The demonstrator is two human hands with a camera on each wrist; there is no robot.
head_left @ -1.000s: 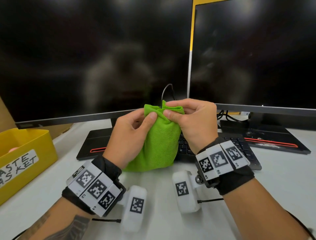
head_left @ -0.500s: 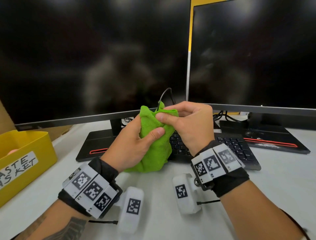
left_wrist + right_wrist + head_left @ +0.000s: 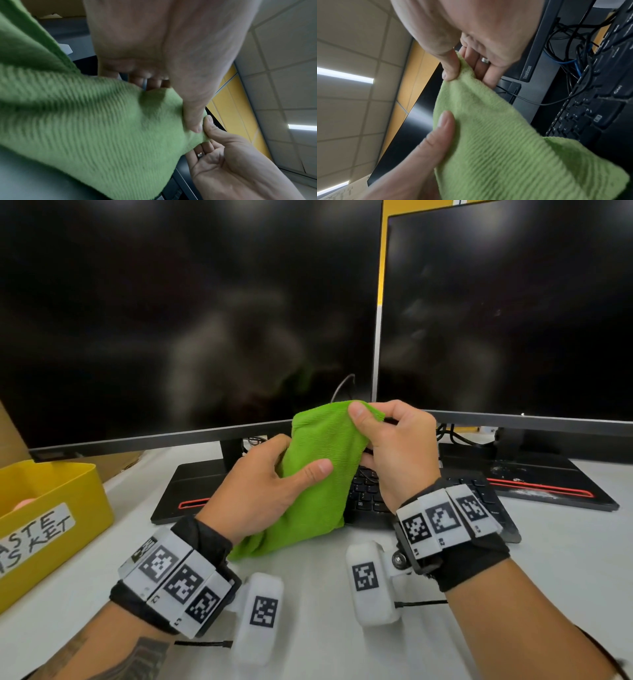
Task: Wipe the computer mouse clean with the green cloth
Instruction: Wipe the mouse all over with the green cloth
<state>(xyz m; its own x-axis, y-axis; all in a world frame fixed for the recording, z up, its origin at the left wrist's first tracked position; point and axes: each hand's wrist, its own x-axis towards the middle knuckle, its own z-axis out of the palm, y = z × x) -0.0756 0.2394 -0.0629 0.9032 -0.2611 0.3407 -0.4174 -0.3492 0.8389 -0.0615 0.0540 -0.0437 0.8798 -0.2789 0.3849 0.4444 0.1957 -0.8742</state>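
Observation:
The green cloth (image 3: pixel 318 474) is held up in the air over the keyboard, between both hands. My left hand (image 3: pixel 298 470) grips its middle, thumb pressed on the front and fingers behind. My right hand (image 3: pixel 371 416) pinches the cloth's top edge between thumb and fingers. The wrist views show the same: the cloth (image 3: pixel 85 128) under my left thumb (image 3: pixel 195 127), and the cloth (image 3: pixel 496 142) nipped by my right thumb (image 3: pixel 450 73). No mouse shows in any view. A thin black cable (image 3: pixel 342 386) rises behind the cloth.
Two dark monitors (image 3: pixel 171 320) (image 3: pixel 513 313) stand close behind the hands, on flat black bases (image 3: pixel 548 477). A black keyboard (image 3: pixel 370 498) lies under the cloth. A yellow waste basket (image 3: pixel 51 525) sits at the left edge. Tangled cables (image 3: pixel 573 54) lie behind the keyboard.
The cloth was bunched between the hands half a second ago. My right hand has since moved up and to the right with the top edge, and the cloth is now spread wider.

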